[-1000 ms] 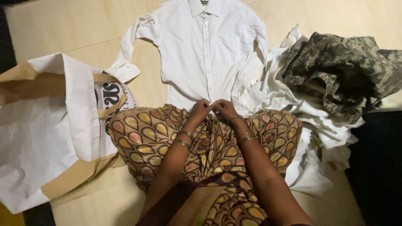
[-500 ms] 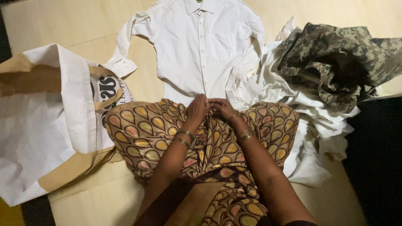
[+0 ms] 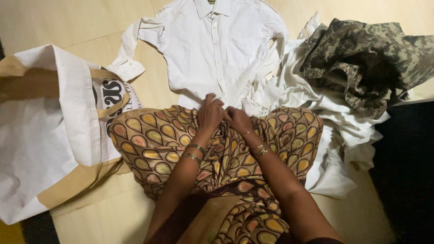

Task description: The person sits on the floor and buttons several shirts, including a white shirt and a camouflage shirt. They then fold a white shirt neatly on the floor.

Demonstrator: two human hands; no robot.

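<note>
A white button-up shirt [image 3: 217, 45] lies spread flat on the wooden floor, collar away from me. My left hand [image 3: 209, 113] and my right hand [image 3: 238, 120] meet at its lower hem, fingers pinched together on the white fabric near the button placket. Both wrists carry thin gold bangles. My knees under a brown patterned garment [image 3: 153, 144] cover the bottom edge of the shirt. The fingertips themselves are partly hidden behind the knuckles.
A large white and tan bag [image 3: 45, 131] lies at the left. A heap of white cloth [image 3: 334, 135] sits at the right, with a camouflage garment [image 3: 361, 58] on top. Dark floor [image 3: 407, 171] borders the far right.
Both hands have stayed together at the shirt's hem, shifting only slightly; the view has drifted a little, so the shirt sits higher in frame.
</note>
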